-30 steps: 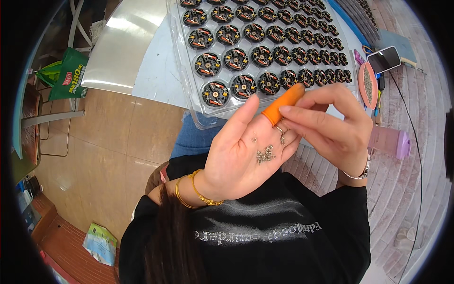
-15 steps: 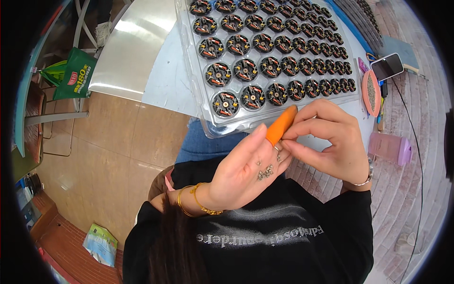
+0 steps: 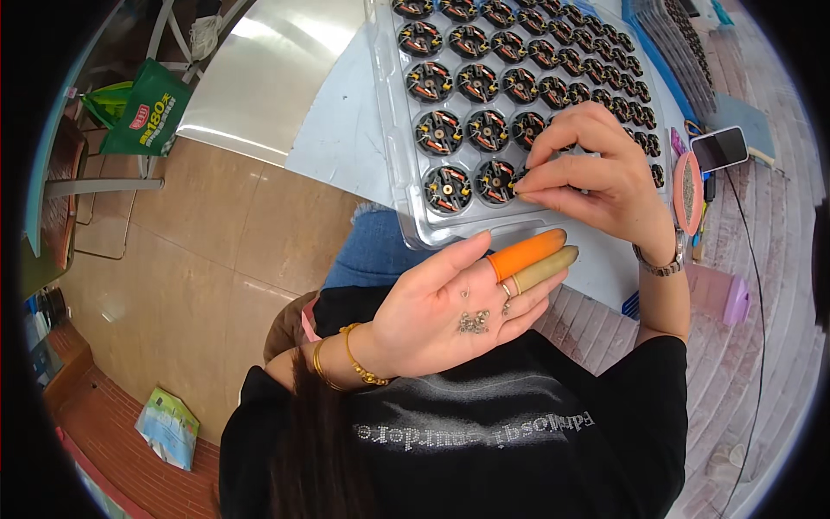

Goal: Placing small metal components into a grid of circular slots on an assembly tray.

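Observation:
My left hand lies palm up in front of my chest, its fingers stretched out. A small heap of tiny metal parts rests on its palm, and an orange finger cot and a tan one cover two fingers. Over the near row of a clear plastic tray, my right hand pinches thumb and fingertips together; what is between them is too small to make out. Those fingertips are at the right edge of a round black part with copper-coloured and yellow pieces. Similar round parts fill the tray's pockets.
To the right of the tray are a pink dish of small metal pieces, a phone and a pink-lilac plastic container. Stacked trays stand at the far right. A green bag hangs at the left.
My right hand has left my left hand's fingers and moved up over the tray's near row. The left hand now lies flatter, showing both finger cots. The view has shifted slightly.

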A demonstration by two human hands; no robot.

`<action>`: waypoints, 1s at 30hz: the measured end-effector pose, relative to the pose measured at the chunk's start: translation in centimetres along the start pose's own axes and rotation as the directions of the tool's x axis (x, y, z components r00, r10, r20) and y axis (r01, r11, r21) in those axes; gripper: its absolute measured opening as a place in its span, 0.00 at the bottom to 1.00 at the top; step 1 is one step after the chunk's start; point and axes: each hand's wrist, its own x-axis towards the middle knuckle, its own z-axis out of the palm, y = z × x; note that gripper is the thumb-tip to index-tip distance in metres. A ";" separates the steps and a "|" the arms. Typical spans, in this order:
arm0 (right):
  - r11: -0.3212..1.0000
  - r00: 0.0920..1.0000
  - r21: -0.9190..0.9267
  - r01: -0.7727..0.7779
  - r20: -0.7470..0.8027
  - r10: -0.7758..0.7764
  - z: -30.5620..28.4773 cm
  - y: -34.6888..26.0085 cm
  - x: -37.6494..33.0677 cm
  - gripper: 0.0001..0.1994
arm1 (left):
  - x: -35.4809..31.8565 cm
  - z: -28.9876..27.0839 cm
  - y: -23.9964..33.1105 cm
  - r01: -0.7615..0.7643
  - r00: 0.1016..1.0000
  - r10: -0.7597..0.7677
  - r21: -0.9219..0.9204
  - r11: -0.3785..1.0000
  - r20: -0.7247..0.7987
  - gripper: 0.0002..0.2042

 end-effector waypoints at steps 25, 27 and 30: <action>0.980 0.988 -0.187 0.073 -0.119 -0.097 -1.1 -5.0 0.3 0.14 | 0.4 -0.5 -0.6 -0.032 0.997 0.035 -0.044 0.999 0.068 0.30; 0.985 0.988 -0.134 0.109 -0.099 -0.123 -0.4 -5.7 0.1 0.15 | 0.2 -1.3 -0.6 -0.031 0.993 0.036 -0.051 0.998 0.112 0.30; 0.985 0.980 -0.072 0.156 -0.115 -0.163 1.0 -6.2 -0.2 0.16 | 0.5 -1.3 -0.9 -0.044 0.990 0.046 -0.019 0.999 0.131 0.29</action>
